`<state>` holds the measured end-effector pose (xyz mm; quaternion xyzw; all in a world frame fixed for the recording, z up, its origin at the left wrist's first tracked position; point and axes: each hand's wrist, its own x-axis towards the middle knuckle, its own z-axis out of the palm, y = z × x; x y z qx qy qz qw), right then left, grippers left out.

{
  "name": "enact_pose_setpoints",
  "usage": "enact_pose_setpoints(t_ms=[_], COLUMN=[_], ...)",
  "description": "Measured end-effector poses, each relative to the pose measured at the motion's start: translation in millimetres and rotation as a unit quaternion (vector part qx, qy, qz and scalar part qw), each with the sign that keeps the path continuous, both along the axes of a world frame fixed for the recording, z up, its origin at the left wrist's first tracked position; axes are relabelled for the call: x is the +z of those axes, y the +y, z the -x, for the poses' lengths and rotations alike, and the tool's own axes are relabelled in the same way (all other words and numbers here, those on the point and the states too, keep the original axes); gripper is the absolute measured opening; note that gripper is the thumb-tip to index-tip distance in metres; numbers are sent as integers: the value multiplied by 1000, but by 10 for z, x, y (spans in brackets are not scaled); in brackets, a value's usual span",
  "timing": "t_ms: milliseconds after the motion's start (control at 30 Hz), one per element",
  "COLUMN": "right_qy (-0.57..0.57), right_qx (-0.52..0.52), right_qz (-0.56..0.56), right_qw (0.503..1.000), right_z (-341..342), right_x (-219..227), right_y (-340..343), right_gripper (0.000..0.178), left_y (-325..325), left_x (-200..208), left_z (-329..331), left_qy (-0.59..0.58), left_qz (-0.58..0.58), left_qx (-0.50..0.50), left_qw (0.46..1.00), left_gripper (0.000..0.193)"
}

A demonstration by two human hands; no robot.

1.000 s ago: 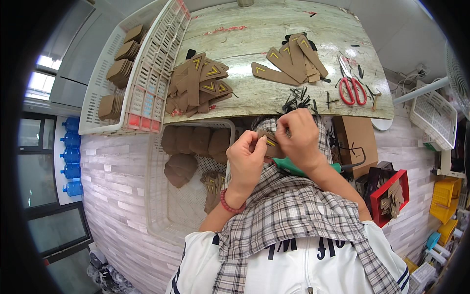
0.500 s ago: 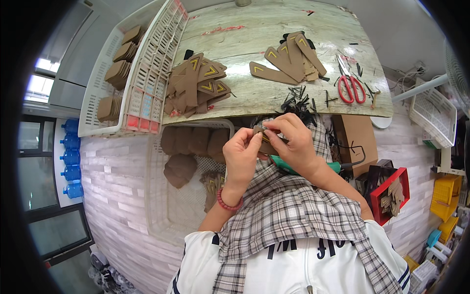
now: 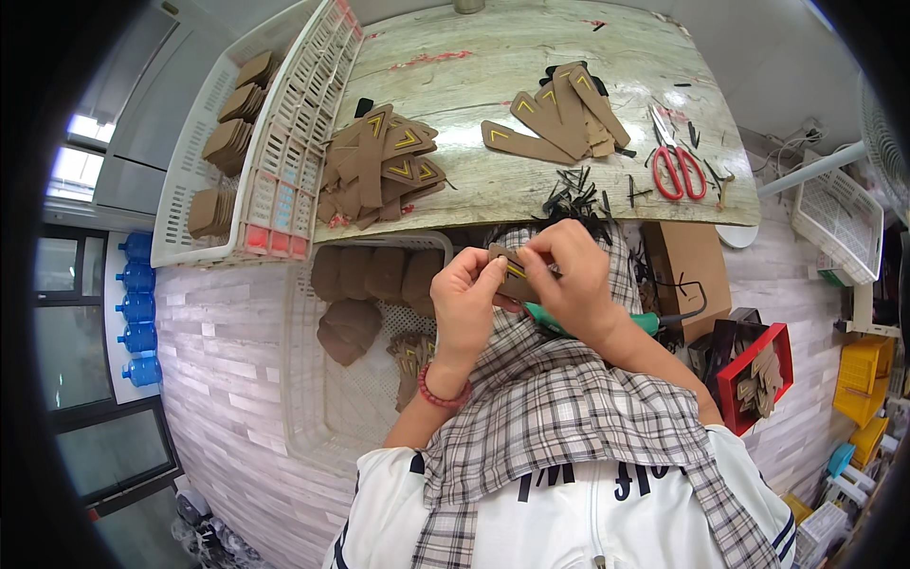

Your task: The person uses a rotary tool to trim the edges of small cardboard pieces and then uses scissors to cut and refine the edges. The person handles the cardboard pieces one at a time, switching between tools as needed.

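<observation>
Over my lap, both hands grip a small brown fabric tab point(image 3: 510, 258) with a yellow mark and a dark line on it. My left hand point(image 3: 464, 299), with a red bead bracelet at the wrist, pinches its left end between thumb and fingers. Bent fingers of my right hand point(image 3: 576, 277) press together at its right side. Beneath the right forearm lies a green-handled tool point(image 3: 646, 323) with a dark cord, its front part hidden by the hand. A plaid apron point(image 3: 569, 398) covers my lap.
Brown tabs with yellow chevrons lie in a left pile point(image 3: 384, 166) and a right fan point(image 3: 564, 109) on the table point(image 3: 464, 85). Red-handled scissors point(image 3: 678, 171) and black scraps point(image 3: 576, 204) are near. A white crate point(image 3: 284, 142) stands left, a lower basket point(image 3: 303, 408) beneath, a red box point(image 3: 725, 389) right.
The tab has turned so that more of its face and yellow mark shows. My right fingers have shifted slightly right; the left hand stays nearly in place.
</observation>
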<state>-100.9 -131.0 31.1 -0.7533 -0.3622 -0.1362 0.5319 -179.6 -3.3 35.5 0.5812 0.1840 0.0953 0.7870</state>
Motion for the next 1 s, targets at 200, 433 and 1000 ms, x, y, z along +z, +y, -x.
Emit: enact_pose_setpoints(t_ms=[200,433,1000], right_qy=[38,236,519], right_qx=[-1,54,152], right_qz=[-56,-47,-159], right_qw=[998,969,826], right_z=[-31,35,107], right_x=[-27,-5,90], right_y=[-35,-186,-48], right_gripper=[10,8,12], left_y=[-43,-27,50], left_x=[-24,83,-31], left_z=[11,21,2], left_qy=[-47,-175,-264], left_qz=[-158,-519,-636], left_qx=[34,123,126], left_qw=[986,828,714], left_gripper=[10,33,33])
